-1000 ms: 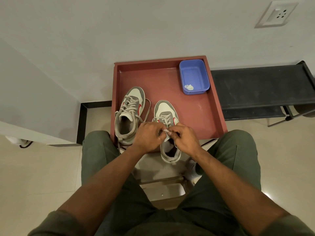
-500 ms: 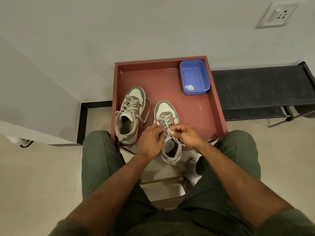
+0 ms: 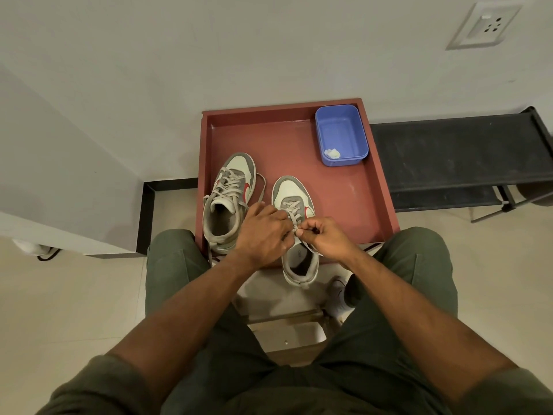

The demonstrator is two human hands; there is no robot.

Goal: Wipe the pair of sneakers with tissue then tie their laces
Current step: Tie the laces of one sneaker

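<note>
Two grey-and-white sneakers with red logos stand on a red tray (image 3: 344, 190). The left sneaker (image 3: 229, 202) has loose laces trailing to its right. The right sneaker (image 3: 294, 223) overhangs the tray's near edge. My left hand (image 3: 263, 232) and my right hand (image 3: 326, 238) meet over its tongue, each pinching a strand of its grey laces (image 3: 294, 217). The knot area is partly hidden by my fingers. A crumpled white tissue (image 3: 332, 153) lies in a blue tub (image 3: 341, 134) at the tray's far right corner.
A black shelf rack (image 3: 457, 154) stands to the tray's right. A white wall with a socket (image 3: 484, 25) rises behind. My knees in green trousers flank the tray. A small wooden stool (image 3: 287, 330) sits between my legs on the tiled floor.
My hands stayed on the right sneaker's laces; the fingers drew a little apart and shifted slightly toward the toe while working the strands. The left sneaker has not moved.
</note>
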